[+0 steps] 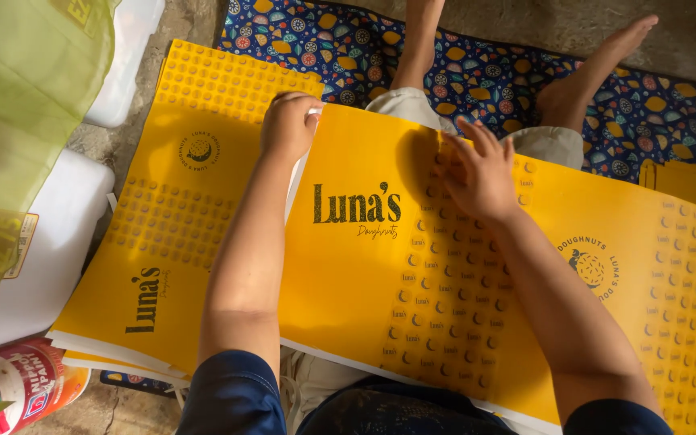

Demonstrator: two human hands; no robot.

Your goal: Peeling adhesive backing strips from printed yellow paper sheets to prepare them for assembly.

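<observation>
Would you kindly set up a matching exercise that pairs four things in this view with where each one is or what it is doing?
Things:
1. left hand
2. right hand
3. stack of yellow sheets
4. patterned mat

Places or states:
A. lies on the floor to the person's left
B. grips the far edge of the yellow card sheet
C. spread under the bare legs
D. presses flat on the sheet's dotted band

Pairs: 1-B, 2-D, 3-A, 4-C
</observation>
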